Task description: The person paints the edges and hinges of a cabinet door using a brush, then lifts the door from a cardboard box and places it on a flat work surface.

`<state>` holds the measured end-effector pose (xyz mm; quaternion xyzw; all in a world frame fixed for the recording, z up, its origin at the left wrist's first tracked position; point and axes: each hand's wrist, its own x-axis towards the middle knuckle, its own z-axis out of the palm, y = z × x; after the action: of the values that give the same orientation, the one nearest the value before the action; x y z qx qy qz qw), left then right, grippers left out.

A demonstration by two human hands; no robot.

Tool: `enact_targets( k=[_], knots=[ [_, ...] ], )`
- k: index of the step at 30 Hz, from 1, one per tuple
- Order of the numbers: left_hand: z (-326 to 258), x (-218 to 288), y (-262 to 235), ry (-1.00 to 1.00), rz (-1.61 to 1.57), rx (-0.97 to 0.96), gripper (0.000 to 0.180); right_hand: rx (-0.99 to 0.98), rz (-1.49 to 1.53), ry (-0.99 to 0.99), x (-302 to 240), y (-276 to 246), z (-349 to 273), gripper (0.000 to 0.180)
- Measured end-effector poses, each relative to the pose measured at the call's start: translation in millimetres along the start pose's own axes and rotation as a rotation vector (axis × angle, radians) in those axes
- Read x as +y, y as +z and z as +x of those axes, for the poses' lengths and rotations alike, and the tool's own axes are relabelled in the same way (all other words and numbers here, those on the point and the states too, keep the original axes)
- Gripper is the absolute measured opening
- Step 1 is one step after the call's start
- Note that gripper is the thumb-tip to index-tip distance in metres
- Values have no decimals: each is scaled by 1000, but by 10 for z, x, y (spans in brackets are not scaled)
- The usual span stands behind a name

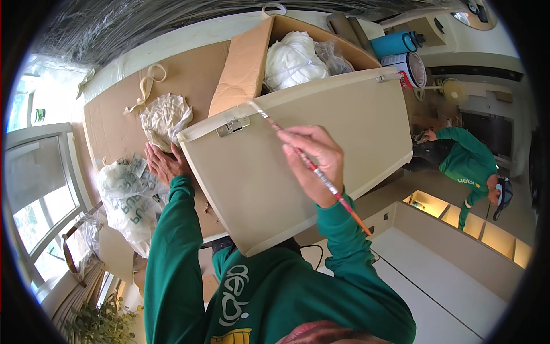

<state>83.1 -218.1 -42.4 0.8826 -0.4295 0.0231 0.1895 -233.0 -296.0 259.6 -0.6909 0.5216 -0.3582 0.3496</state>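
Note:
A beige cabinet door panel (246,189) lies tilted in front of me, with masking tape (309,93) along its edges and a metal hinge (233,126) near its far left corner. My right hand (315,160) is closed around a slim paintbrush (331,186) with a red and orange handle. The brush's tip meets or hovers just over the taped far edge, right of the hinge; I cannot tell which. To the left, my left hand (165,163) rests with fingers stretched out on the cardboard, by a crumpled pale wad (166,119).
Beyond the panel stands an open cardboard box (243,69) holding a white plastic bundle (295,60). A blue bottle (395,44) and a paint can (409,69) are at the far right. White plastic bags (126,198) lie left. A person in green (470,160) is at right.

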Motion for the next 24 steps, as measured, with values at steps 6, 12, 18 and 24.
enact_targets(
  k=[6,12,18,24],
  knots=[
    [-16,-14,7,17,-10,12,80,108,-80,-1,34,-213,61,32],
    [-1,-15,11,37,-1,25,79,-32,-46,-35,-73,-37,6,29],
    [-12,-11,12,-12,8,-15,78,77,-49,-12,-72,-64,79,30],
    [0,27,-17,5,47,16,76,61,-55,44,-141,23,39,26]
  ],
)
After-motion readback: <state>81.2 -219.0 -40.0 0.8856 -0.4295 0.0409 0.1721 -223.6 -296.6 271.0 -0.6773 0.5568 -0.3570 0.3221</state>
